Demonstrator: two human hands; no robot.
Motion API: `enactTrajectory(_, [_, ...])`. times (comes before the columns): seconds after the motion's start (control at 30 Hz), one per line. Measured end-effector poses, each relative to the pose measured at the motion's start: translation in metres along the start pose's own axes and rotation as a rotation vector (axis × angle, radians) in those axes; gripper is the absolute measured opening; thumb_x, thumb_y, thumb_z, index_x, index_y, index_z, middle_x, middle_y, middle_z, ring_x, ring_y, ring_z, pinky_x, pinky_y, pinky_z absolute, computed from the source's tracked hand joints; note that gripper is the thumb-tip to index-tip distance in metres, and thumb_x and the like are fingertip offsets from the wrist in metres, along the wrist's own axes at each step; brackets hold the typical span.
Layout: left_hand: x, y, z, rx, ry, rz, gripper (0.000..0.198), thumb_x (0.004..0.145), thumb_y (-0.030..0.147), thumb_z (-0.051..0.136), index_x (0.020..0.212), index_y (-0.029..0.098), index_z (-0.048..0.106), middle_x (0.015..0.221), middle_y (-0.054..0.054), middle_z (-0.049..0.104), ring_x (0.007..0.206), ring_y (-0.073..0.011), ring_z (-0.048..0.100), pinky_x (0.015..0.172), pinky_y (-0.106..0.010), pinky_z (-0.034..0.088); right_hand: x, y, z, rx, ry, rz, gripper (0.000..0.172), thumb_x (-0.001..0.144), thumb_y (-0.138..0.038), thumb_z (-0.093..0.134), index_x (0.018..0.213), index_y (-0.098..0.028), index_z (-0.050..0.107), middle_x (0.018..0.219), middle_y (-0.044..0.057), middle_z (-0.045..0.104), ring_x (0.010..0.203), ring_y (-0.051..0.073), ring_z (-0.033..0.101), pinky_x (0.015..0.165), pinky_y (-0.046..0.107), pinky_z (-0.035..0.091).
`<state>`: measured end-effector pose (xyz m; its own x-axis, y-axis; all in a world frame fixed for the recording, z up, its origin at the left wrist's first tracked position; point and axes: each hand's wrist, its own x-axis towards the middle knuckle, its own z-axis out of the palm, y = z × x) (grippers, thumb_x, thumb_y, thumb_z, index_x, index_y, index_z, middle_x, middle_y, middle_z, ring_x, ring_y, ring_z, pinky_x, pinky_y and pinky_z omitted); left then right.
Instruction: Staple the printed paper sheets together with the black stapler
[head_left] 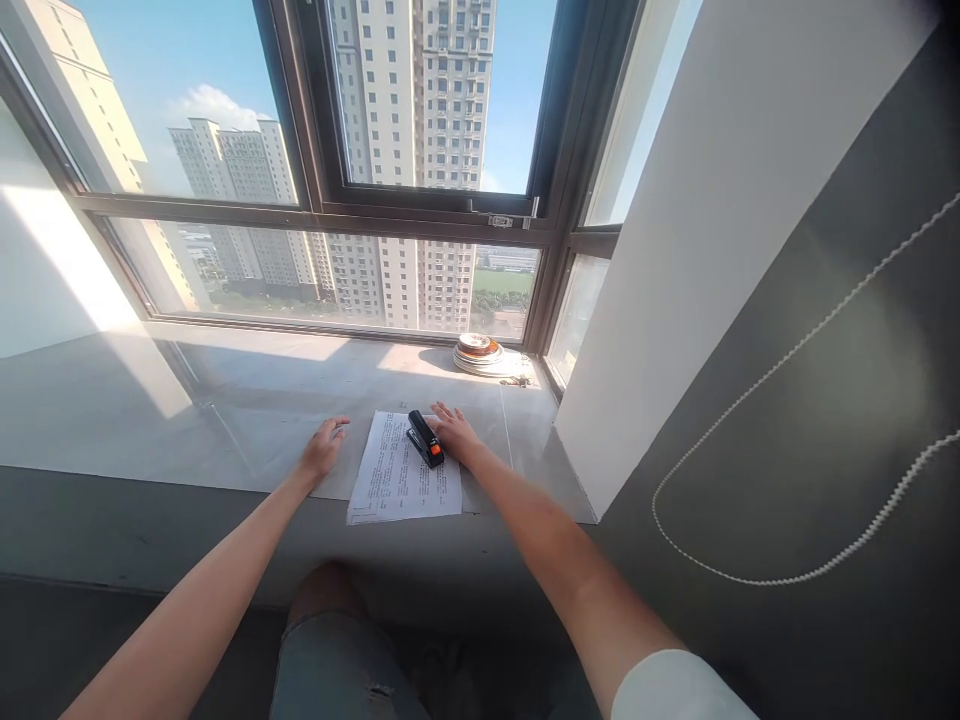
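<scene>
A printed sheet of paper (397, 480) lies on the grey window sill (225, 400) in front of me. A black stapler (425, 439) with an orange mark rests on the sheet's upper right part. My right hand (452, 430) lies flat just right of the stapler, fingers spread, touching the paper's edge. My left hand (324, 446) rests on the sill left of the paper, fingers loosely stretched and holding nothing.
A stack of round plates or discs (480, 354) sits at the back right of the sill by the window frame (322, 215). A white wall (712, 230) closes the right side, with a bead cord (787, 450) hanging on the grey wall. My knee (330, 620) shows below.
</scene>
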<state>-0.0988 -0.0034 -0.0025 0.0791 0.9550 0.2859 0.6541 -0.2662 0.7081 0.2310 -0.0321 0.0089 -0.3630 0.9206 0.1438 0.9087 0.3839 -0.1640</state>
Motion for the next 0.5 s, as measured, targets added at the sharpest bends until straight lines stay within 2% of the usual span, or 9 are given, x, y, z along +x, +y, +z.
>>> enactTrajectory(0.1, [0.000, 0.003, 0.004, 0.152, -0.045, 0.029, 0.043, 0.096, 0.031, 0.039, 0.125, 0.018, 0.067, 0.140, -0.013, 0.067, 0.131, -0.0272, 0.060, 0.115, -0.039, 0.043, -0.028, 0.027, -0.010, 0.027, -0.021, 0.021, 0.049, 0.108, -0.022, 0.039, 0.155, -0.027, 0.051, 0.173, 0.010, 0.027, 0.163, 0.026, 0.015, 0.130, 0.056, 0.017])
enactTrajectory(0.27, [-0.001, 0.007, 0.010, 0.408, -0.139, 0.054, 0.041, 0.100, 0.039, 0.036, 0.122, 0.022, 0.067, 0.142, -0.014, 0.064, 0.132, -0.0351, 0.056, 0.112, -0.050, 0.042, -0.068, 0.063, -0.029, 0.078, -0.007, 0.107, 0.049, 0.106, -0.021, 0.044, 0.154, -0.026, 0.054, 0.170, 0.010, 0.034, 0.162, 0.027, 0.020, 0.130, 0.054, 0.019])
enactTrajectory(0.43, [-0.006, 0.012, 0.013, 0.510, -0.121, 0.097, 0.041, 0.099, 0.039, 0.034, 0.124, 0.024, 0.064, 0.140, -0.015, 0.062, 0.132, -0.0362, 0.055, 0.109, -0.052, 0.043, -0.075, 0.073, -0.035, 0.118, -0.024, 0.131, 0.050, 0.103, -0.022, 0.051, 0.152, -0.029, 0.056, 0.168, 0.008, 0.039, 0.160, 0.028, 0.025, 0.129, 0.056, 0.023])
enactTrajectory(0.5, [-0.007, 0.013, 0.013, 0.515, -0.117, 0.105, 0.041, 0.099, 0.038, 0.033, 0.124, 0.024, 0.063, 0.139, -0.015, 0.062, 0.132, -0.0363, 0.055, 0.109, -0.053, 0.043, -0.076, 0.071, -0.041, 0.158, 0.014, 0.174, 0.050, 0.099, -0.017, 0.052, 0.147, -0.028, 0.061, 0.165, 0.008, 0.043, 0.158, 0.029, 0.030, 0.129, 0.056, 0.025])
